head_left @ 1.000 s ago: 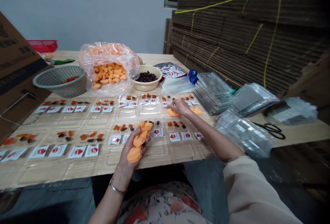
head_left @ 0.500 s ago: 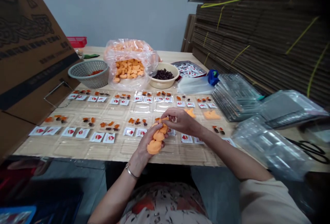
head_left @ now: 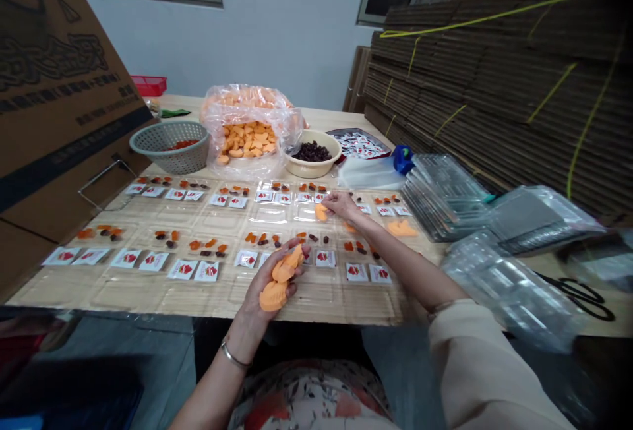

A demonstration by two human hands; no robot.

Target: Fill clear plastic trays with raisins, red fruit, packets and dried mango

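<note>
The left hand (head_left: pixel 271 285) was turned palm up above the near row of a clear plastic tray (head_left: pixel 267 214), its fingers curled loosely around a small stack of flat orange pieces (head_left: pixel 275 283), with the thumb side against them. The right hand (head_left: pixel 341 204) reached across to the far row, its fingers pressed close together and angled down, and one orange piece (head_left: pixel 321 212) lay right at the fingertips (head_left: pixel 328 200). Whether they were pinching it, you could not tell. Two more orange pieces (head_left: pixel 401 228) lay on the tray to the right of that hand. Across the tray sat small groups of orange bits and dark fruit (head_left: pixel 171 239) beside white-and-red sachets (head_left: pixel 206 271). Beyond it, on the wooden table (head_left: pixel 316 117), stood a clear plastic bag (head_left: pixel 247 113) full of orange pieces and a beige bowl (head_left: pixel 312 173) of dark raisin-like fruit (head_left: pixel 311 152), with a grey plastic basket (head_left: pixel 168 153) to the left — and a stack of empty clear trays (head_left: pixel 445 196) to the right, near black-handled scissors (head_left: pixel 578 297).
</note>
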